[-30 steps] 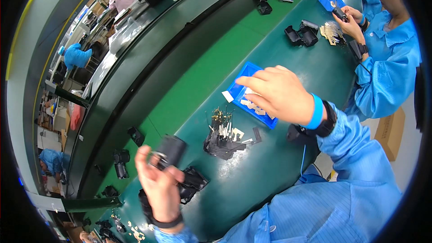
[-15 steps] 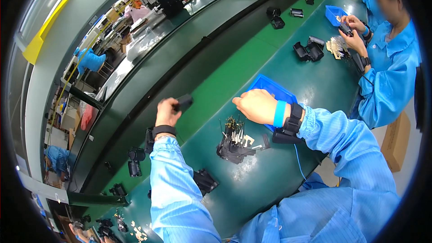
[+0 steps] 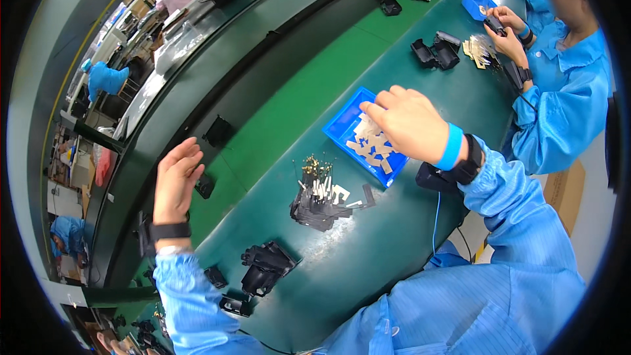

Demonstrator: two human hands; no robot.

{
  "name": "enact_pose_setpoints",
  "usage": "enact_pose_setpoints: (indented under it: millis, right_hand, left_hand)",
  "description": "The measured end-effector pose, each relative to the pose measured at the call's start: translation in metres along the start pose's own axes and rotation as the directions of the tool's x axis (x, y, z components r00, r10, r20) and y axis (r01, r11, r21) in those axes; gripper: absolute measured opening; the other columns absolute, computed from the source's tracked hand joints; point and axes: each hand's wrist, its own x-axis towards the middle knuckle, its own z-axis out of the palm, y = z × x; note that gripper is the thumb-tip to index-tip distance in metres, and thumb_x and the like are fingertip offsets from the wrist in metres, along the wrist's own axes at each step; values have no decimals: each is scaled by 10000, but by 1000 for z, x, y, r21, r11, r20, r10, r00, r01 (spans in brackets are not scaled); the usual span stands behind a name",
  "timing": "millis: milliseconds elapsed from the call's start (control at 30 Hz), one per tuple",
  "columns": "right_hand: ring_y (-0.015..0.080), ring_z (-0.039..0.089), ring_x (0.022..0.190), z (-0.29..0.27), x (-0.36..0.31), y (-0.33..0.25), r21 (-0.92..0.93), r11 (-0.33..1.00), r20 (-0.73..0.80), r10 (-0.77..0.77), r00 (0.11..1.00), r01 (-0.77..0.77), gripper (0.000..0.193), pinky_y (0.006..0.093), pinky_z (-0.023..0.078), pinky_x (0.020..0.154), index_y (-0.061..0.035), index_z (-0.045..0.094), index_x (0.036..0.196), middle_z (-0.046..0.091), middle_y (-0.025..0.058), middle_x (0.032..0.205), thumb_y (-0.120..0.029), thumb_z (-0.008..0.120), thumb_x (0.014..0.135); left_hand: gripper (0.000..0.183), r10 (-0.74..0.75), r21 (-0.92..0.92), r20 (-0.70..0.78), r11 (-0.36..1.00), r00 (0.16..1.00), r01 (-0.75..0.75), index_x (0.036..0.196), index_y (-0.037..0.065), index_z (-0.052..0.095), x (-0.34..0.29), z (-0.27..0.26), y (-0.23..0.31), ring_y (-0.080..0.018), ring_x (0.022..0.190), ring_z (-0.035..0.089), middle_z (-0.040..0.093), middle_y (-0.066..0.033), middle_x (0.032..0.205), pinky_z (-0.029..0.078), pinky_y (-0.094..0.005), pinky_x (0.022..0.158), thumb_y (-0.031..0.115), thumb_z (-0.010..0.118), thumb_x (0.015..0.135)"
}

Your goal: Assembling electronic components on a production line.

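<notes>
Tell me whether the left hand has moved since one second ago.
Yes: the left hand has moved leftward and forward, judged against the pile of black strips.

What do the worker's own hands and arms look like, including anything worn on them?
The left hand and right hand are ungloved. Both arms have shiny, light-blue, finely striped fabric sleeves with gathered cuffs. A black band circles the left wrist; the right wears a smooth bright-blue band beside a black strap.

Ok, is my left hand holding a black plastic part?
No, your left hand is open and empty, a black part lying beyond it.
</notes>
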Motion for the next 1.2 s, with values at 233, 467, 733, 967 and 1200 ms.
enact_pose_setpoints:
  millis: [233,467,733,967,1200]
  right_hand:
    - [213,573,660,-8,-54,-63,425,873,206,-351,913,239,166,292,498,543,10,553,858,563,118,855,-77,540,717]
    - [212,577,687,36,-68,-87,240,954,169,-226,959,182,172,283,509,537,41,544,789,571,198,895,-92,560,681]
    - [186,549,631,26,-61,-87,316,925,48,-239,970,212,73,277,449,476,-16,546,701,505,64,647,-76,575,671]
    - [70,550,761,-6,-59,-105,826,-489,348,51,936,-280,110,209,443,649,21,597,944,602,27,835,-38,575,854]
    - [42,519,750,-4,-57,-106,807,-403,404,-158,901,-432,121,210,444,656,26,596,926,598,15,831,-78,568,870]
  left_hand:
    - [449,330,-22,58,944,942,-329,1229,-62,455,-128,48,57,-260,1041,571,533,-204,1181,497,-341,845,123,562,835]
    - [248,312,-124,511,949,801,-291,983,-121,589,-202,79,22,-325,888,619,607,-253,966,515,-324,719,84,538,852]
    - [243,-9,-232,431,965,902,121,1025,-119,582,-228,99,-35,-250,892,620,605,-206,1023,509,-292,739,54,517,867]
    - [410,-131,-554,337,773,932,309,1231,-61,456,-206,140,-64,-266,852,630,553,-245,1111,563,-309,642,-26,544,832]
    - [256,-86,-572,383,760,920,309,1103,-60,561,-213,139,-85,-208,707,628,620,-217,955,543,-284,576,-7,545,853]
